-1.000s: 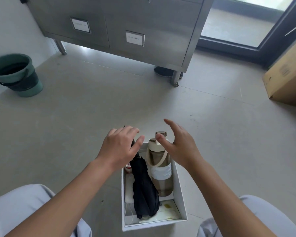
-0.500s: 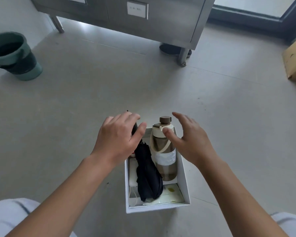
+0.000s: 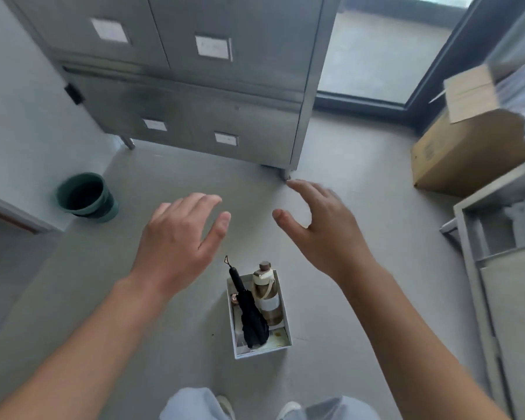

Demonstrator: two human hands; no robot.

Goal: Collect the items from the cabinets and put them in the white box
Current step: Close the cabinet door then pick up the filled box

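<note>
Hands hang empty: left hand (image 3: pixel 176 237) and right hand (image 3: pixel 322 234), each grip wide. Umbrella (image 3: pixel 250 313) and bottle (image 3: pixel 267 298) stand leaning inside the white box (image 3: pixel 262 351), probably too tall to lie flat.

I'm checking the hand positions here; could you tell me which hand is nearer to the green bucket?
The left hand. It hangs open to the right of the green bucket; the right hand, also open, is farther right, beyond the left.
</note>
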